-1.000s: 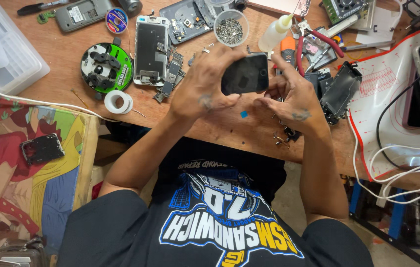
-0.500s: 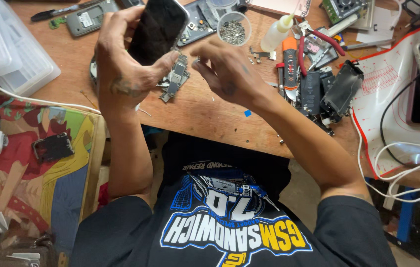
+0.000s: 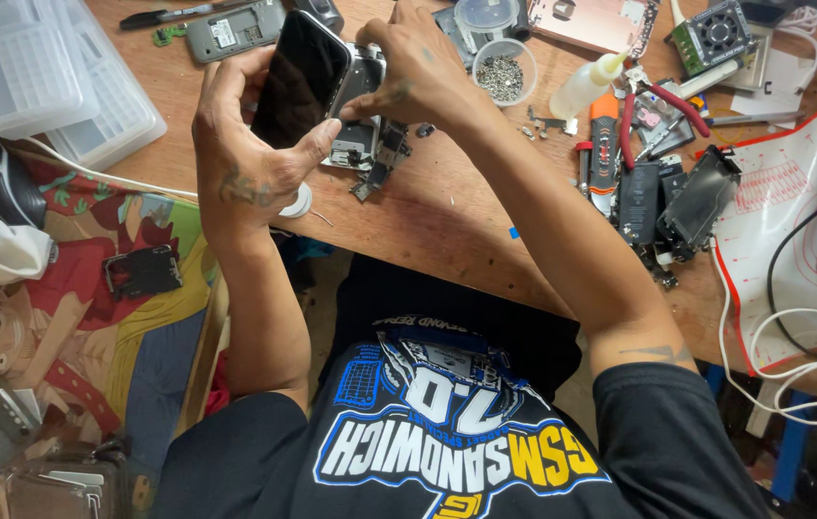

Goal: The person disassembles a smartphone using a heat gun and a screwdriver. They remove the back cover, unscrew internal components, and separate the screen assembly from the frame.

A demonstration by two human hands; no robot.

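My left hand (image 3: 245, 168) grips a black phone screen (image 3: 298, 82) by its edges and holds it tilted up over the wooden workbench (image 3: 447, 221). Behind the screen lies the opened silver phone body (image 3: 362, 91), its insides showing. My right hand (image 3: 418, 82) reaches over from the right, and its fingertips pinch the upper edge of that body next to the screen. Small loose phone parts (image 3: 380, 168) lie just below the two hands.
Clear plastic boxes (image 3: 24, 77) stand at the left. A cup of screws (image 3: 505, 72), a squeeze bottle (image 3: 586, 86), red-handled pliers (image 3: 658, 106) and black parts (image 3: 639, 197) lie to the right, then a red-edged white mat (image 3: 783, 192) and white cables (image 3: 793, 336). A grey phone (image 3: 235, 29) lies at the back.
Both hands have moved from near my chest up and left over the bench. The dark screen went with the left hand and now stands beside the opened phone body.
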